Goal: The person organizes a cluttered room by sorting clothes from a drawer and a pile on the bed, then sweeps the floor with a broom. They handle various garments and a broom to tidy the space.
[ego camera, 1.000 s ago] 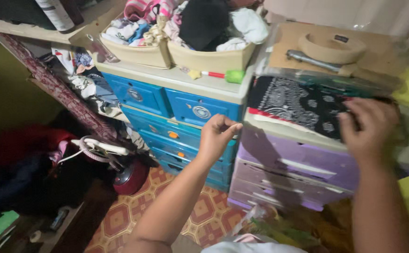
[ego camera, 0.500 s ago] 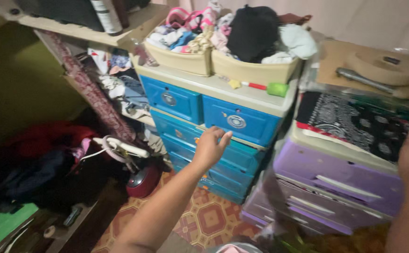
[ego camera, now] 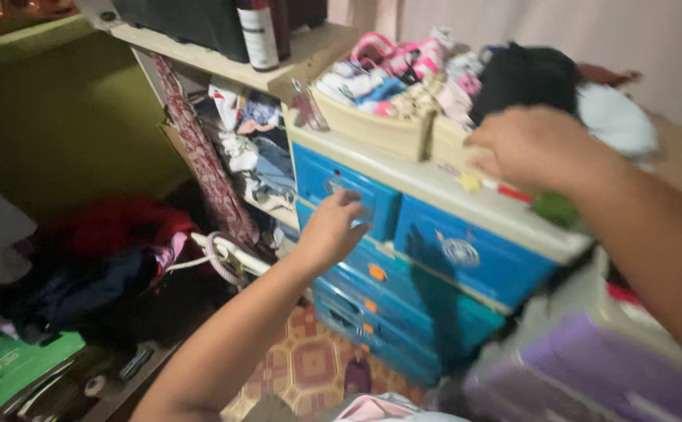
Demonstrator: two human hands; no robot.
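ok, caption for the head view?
Left hand at the blue drawers, right hand over the beige baskets of clothes.

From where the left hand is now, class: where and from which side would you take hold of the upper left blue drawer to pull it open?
Grip the round knob at the centre of the blue drawer front, coming straight at it from the front. The front is flat, so the knob seems the only part to hold. The left hand is already at it, partly hiding the knob.
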